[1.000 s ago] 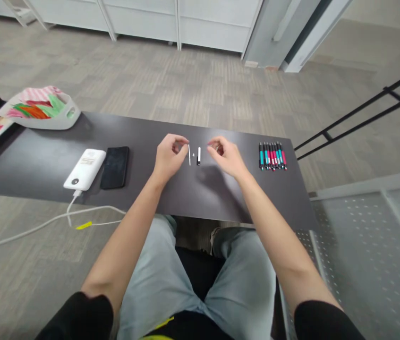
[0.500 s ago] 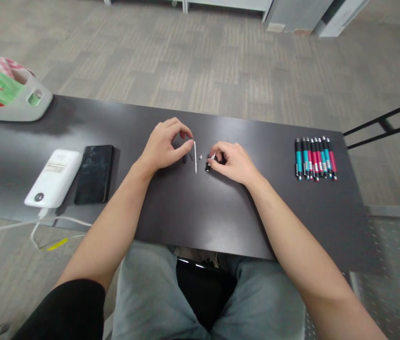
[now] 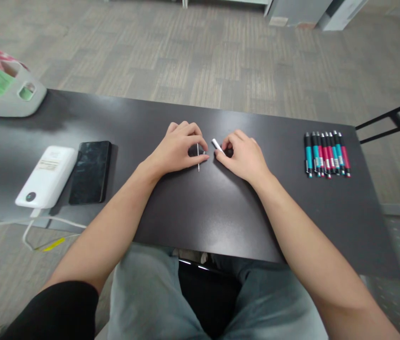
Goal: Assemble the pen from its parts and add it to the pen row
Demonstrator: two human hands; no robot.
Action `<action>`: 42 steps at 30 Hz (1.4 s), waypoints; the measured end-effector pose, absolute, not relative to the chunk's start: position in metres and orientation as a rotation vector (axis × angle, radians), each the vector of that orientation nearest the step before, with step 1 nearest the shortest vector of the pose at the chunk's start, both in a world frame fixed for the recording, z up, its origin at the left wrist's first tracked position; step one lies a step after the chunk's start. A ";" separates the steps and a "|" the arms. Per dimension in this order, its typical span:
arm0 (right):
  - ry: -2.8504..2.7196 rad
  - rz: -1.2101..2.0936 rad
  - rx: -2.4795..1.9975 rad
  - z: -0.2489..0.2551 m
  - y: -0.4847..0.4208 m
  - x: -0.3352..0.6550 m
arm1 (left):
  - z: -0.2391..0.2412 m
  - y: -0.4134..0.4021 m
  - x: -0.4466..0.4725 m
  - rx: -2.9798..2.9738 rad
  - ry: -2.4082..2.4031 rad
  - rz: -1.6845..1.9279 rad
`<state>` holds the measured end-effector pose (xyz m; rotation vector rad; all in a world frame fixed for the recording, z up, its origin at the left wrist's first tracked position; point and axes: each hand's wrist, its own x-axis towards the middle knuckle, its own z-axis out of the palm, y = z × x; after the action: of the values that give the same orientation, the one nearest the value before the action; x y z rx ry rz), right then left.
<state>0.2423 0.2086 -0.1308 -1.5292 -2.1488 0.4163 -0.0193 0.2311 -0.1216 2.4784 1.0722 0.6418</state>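
Between the thumb and fingers of my right hand [image 3: 244,156], a short white pen barrel [image 3: 216,143] is held, its white end pointing up and left. My left hand [image 3: 180,148] has its thumb and index finger brought together around a small greyish pen part [image 3: 204,152] at the tabletop. A thin white pen refill [image 3: 199,163] lies upright in view beneath the left fingers, partly covered by them. Whatever else lies under the left palm is hidden.
On the dark table [image 3: 200,212], a row of teal and pink pens [image 3: 327,155] lies to the right. A black phone [image 3: 90,172] and a white power bank [image 3: 47,177] with a cable are at left. A pale basket [image 3: 26,101] of coloured cloth stands far left.
My left hand has moved right, over the refill and to the small part. My right hand has turned the barrel, so its white end shows instead of the black one.
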 end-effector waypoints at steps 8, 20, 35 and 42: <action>-1.720 0.681 -1.216 -0.148 0.223 0.249 | -0.121 0.236 -0.016 2.277 1.264 0.980; -1.712 0.778 -1.016 -0.145 0.224 0.247 | -0.115 0.234 -0.008 1.982 1.190 1.314; -1.893 0.711 -1.067 -0.134 0.221 0.245 | -0.109 0.229 -0.005 2.000 1.235 1.337; -1.929 0.702 -1.010 -0.135 0.221 0.245 | -0.110 0.227 -0.001 2.028 1.137 1.297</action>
<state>0.2446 0.2208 -0.1350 -1.0101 -1.9292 0.7021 -0.0011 0.2268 -0.1100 2.0276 1.1367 1.2972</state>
